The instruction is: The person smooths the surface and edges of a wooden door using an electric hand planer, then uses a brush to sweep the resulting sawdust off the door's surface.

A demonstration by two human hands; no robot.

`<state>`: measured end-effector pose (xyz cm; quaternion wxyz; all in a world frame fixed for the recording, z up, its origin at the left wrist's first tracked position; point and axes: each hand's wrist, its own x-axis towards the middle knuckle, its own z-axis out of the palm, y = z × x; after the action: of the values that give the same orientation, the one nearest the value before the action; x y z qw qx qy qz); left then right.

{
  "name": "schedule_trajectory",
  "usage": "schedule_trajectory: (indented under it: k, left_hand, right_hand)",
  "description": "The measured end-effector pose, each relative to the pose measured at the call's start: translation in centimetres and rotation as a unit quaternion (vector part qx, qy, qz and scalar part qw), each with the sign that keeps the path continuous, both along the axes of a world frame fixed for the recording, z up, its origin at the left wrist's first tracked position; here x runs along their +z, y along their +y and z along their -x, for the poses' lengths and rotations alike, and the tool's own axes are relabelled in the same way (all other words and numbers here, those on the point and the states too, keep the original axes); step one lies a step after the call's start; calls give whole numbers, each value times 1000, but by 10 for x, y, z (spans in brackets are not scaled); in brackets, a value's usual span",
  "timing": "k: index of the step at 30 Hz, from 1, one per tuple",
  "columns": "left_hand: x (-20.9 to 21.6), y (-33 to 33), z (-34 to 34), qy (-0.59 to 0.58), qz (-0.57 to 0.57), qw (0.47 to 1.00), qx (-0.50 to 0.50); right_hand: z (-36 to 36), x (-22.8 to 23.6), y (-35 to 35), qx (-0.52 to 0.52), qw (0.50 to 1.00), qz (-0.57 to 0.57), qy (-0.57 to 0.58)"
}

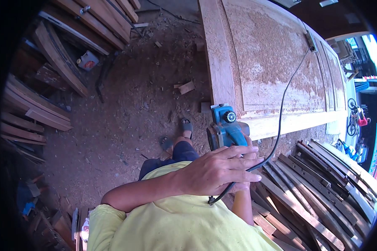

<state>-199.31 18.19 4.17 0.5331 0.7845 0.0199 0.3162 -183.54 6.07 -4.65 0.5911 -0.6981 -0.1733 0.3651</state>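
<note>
A blue handheld electric planer [228, 131] with a round black front knob rests at the near left corner of a large wooden door panel [222, 79]. My right hand [247, 141] is closed around its rear handle, mostly hidden behind my other hand. Stretched across just above it, my left hand [218, 167] has its fingers extended and apart. The black power cord [281, 119] runs past those fingers, partly covered by them, and seems to touch them. From there it curves up over the panel to a small connector or box [311, 41]. Wood shavings cover the panel's recessed face.
Stacked boards [314, 196] lie at the right, close beside my right arm. More planks [92, 21] lean at the upper left, near a white jug [88, 61]. A wood offcut [187, 87] lies on the dirt floor. Far right, a bicycle [352, 117] stands outside.
</note>
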Motion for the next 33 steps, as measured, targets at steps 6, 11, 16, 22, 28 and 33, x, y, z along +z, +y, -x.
schedule_trajectory:
  k: [6,11,16,22,28,33]
  left_hand:
    - [-3,10,3,-2,-3,1000,12]
    - [4,20,6,-7,-9,1000,13]
    - [6,23,7,-13,-19,1000,21]
    - [5,26,8,-10,-18,999,29]
    - [3,39,8,14,-7,999,29]
    - [5,54,-2,26,1,999,33]
  right_hand:
    - [1,-7,14,-36,998,-45,22]
    - [-14,-20,28,-6,996,33,-85]
    - [-27,-20,48,77,955,91,-270]
    - [-28,6,83,98,944,138,-284]
    - [-29,18,118,99,934,163,-302]
    - [-41,9,147,100,913,182,-352]
